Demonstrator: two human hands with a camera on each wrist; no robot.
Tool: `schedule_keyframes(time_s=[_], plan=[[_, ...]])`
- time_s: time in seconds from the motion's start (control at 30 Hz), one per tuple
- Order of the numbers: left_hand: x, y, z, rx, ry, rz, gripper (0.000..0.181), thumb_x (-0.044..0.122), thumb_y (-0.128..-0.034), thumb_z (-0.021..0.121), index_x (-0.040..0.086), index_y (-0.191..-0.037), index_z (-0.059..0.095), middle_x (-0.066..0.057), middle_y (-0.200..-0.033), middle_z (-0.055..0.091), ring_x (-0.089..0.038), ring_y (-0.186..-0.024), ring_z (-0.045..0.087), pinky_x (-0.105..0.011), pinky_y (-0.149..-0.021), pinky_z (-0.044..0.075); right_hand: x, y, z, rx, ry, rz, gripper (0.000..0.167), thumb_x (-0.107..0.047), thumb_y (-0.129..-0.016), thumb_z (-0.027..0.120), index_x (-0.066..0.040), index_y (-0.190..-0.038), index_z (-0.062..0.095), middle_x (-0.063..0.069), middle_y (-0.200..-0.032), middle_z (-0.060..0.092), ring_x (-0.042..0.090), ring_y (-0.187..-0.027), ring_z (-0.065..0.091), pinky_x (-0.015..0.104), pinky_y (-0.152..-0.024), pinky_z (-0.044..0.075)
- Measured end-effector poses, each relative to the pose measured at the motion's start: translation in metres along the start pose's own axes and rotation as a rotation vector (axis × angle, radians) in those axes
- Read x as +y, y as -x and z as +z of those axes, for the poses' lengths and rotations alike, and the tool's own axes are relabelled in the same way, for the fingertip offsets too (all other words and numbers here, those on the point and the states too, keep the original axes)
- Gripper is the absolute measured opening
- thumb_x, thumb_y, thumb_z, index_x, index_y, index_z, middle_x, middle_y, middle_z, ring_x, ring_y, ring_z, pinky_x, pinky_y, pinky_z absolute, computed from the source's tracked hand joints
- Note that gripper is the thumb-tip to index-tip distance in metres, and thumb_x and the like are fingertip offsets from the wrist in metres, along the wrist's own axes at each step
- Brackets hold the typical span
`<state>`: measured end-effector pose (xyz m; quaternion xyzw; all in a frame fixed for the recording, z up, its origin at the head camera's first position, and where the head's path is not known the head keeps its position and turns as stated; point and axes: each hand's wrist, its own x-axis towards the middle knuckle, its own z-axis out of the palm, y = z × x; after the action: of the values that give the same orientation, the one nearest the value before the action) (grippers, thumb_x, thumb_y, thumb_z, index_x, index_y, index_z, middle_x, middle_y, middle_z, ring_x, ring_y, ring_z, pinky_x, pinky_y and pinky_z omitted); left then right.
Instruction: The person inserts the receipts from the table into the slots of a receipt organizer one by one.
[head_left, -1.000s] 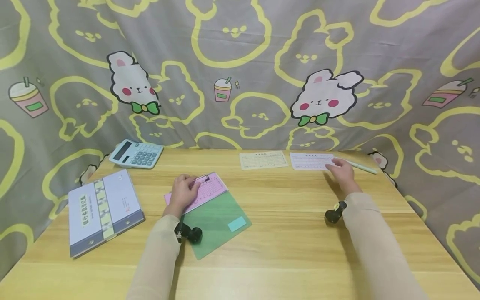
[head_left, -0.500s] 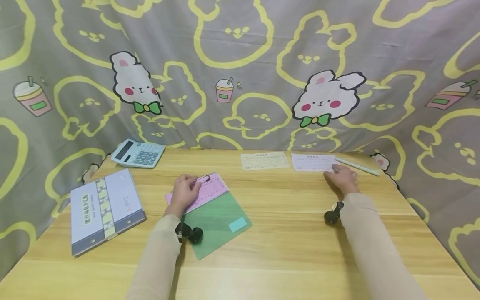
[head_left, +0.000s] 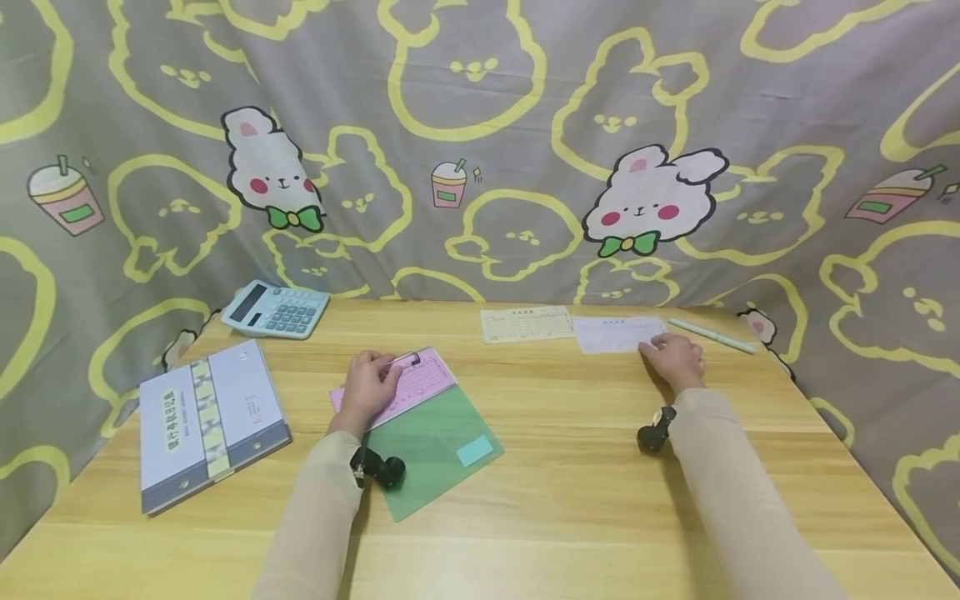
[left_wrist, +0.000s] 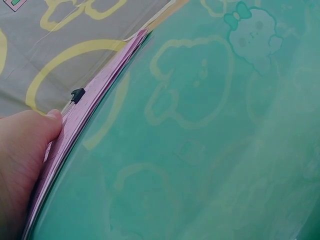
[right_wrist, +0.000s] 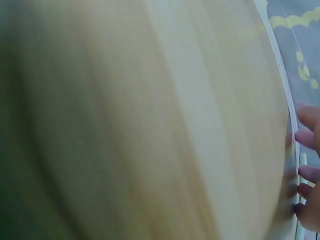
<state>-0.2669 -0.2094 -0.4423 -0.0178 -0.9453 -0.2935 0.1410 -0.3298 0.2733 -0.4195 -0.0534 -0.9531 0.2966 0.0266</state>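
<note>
My left hand lies over a stack of pink printed slips at the top of a glossy green board or folder. Between its thumb and index finger shows the wire arm of a black-tipped clip; the rest of the clip is hidden. In the left wrist view the thumb lies against this wire. My right hand touches the right end of a white printed slip, flat on the table. Its fingertips show at the right edge of the right wrist view, beside the slip's edge.
A cream printed slip lies left of the white one, and a pale green pen to its right. A blue calculator and a thick ledger binder are on the left. A patterned curtain stands behind the table.
My right hand has moved onto the white slip and drawn it slightly toward me and left, away from the pen. My left hand stays in place.
</note>
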Motion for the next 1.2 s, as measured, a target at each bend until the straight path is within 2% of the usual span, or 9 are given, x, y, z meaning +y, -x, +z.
schedule_keyframes(time_s=[0.13, 0.3, 0.4, 0.53, 0.7, 0.93, 1.2], plan=[[0.0016, 0.0007, -0.0014, 0.005, 0.003, 0.003, 0.036, 0.024, -0.0846, 0.054, 0.0, -0.112, 0.056, -0.016, -0.103, 0.046, -0.03, -0.1, 0.038, -0.043, -0.085, 0.03, -0.004, 0.0011, 0.0014, 0.047, 0.027, 0.019, 0.049, -0.042, -0.084, 0.047, 0.003, -0.103, 0.051, 0.024, -0.103, 0.047, 0.046, -0.101, 0.029, 0.057, -0.08, 0.02], [0.0021, 0.0013, -0.0013, 0.007, 0.005, -0.003, 0.036, 0.024, -0.0845, 0.054, 0.001, -0.112, 0.056, -0.015, -0.103, 0.045, -0.03, -0.1, 0.038, -0.043, -0.085, 0.031, -0.0078, 0.0006, 0.0016, 0.067, 0.089, 0.026, 0.044, -0.037, -0.082, 0.051, 0.004, -0.098, 0.052, 0.024, -0.099, 0.048, 0.045, -0.097, 0.033, 0.055, -0.077, 0.025], [0.0017, 0.0017, -0.0005, 0.007, 0.004, -0.007, 0.036, 0.024, -0.0844, 0.054, 0.001, -0.112, 0.057, -0.015, -0.102, 0.045, -0.03, -0.099, 0.038, -0.043, -0.084, 0.031, -0.0079, -0.0006, 0.0013, 0.062, 0.107, 0.03, 0.047, -0.035, -0.081, 0.053, 0.004, -0.106, 0.051, 0.026, -0.104, 0.045, 0.046, -0.099, 0.032, 0.055, -0.077, 0.026], [0.0008, 0.0016, 0.0006, 0.007, 0.005, -0.009, 0.036, 0.024, -0.0845, 0.054, 0.001, -0.112, 0.056, -0.014, -0.102, 0.045, -0.029, -0.099, 0.038, -0.043, -0.084, 0.031, -0.0071, -0.0008, -0.0001, 0.019, 0.115, 0.025, 0.059, -0.035, -0.08, 0.054, 0.004, -0.123, 0.041, 0.027, -0.118, 0.039, 0.048, -0.103, 0.027, 0.056, -0.08, 0.024], [0.0011, 0.0013, 0.0002, 0.006, 0.007, -0.008, 0.036, 0.024, -0.0845, 0.054, 0.001, -0.112, 0.056, -0.014, -0.102, 0.045, -0.029, -0.099, 0.038, -0.043, -0.084, 0.031, -0.0052, 0.0012, -0.0023, -0.037, 0.09, -0.002, 0.064, -0.036, -0.081, 0.054, 0.003, -0.128, 0.035, 0.025, -0.126, 0.033, 0.048, -0.104, 0.022, 0.057, -0.08, 0.022], [0.0028, 0.0015, -0.0014, 0.007, -0.001, -0.012, 0.036, 0.024, -0.0845, 0.054, 0.002, -0.112, 0.057, -0.014, -0.102, 0.046, -0.029, -0.099, 0.038, -0.042, -0.084, 0.031, -0.0057, 0.0035, -0.0031, -0.057, 0.098, -0.035, 0.068, -0.039, -0.079, 0.055, 0.004, -0.128, 0.034, 0.032, -0.12, 0.028, 0.048, -0.1, 0.024, 0.055, -0.077, 0.026], [0.0019, 0.001, -0.0003, 0.011, -0.001, -0.009, 0.036, 0.025, -0.0844, 0.054, 0.002, -0.111, 0.057, -0.014, -0.1, 0.046, -0.028, -0.097, 0.038, -0.042, -0.083, 0.032, -0.0062, 0.0045, -0.002, -0.045, 0.068, 0.004, 0.072, -0.036, -0.076, 0.058, 0.003, -0.13, 0.03, 0.035, -0.115, 0.029, 0.047, -0.099, 0.025, 0.054, -0.076, 0.027]])
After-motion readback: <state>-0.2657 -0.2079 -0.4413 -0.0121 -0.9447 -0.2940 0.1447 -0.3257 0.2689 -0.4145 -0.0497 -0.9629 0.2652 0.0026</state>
